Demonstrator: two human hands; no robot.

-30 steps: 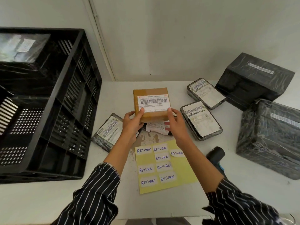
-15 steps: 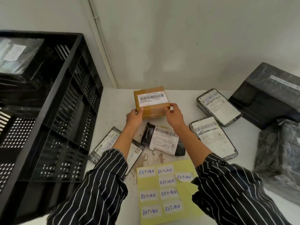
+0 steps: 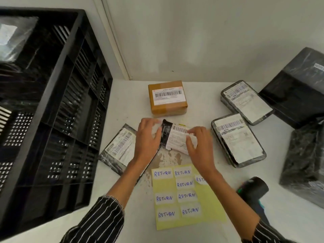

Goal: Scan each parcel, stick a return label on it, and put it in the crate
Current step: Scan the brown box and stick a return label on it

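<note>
Both hands on pouch (image 3: 172,137), which lay on table (image 3: 126,102) between box (image 3: 167,99) and label sheet (image 3: 210,213); right hand (image 3: 198,148) curled round its right end; left hand (image 3: 148,137) against left end, grip blurred, can't tell; likely flattening the barcode for scanner (image 3: 252,188); box sat untouched; crate (image 3: 57,106) waited left.

Both forearms reach forward, palms down: left hand (image 3: 148,137) loosely curved, right hand (image 3: 199,149) with fingers curled.
</note>
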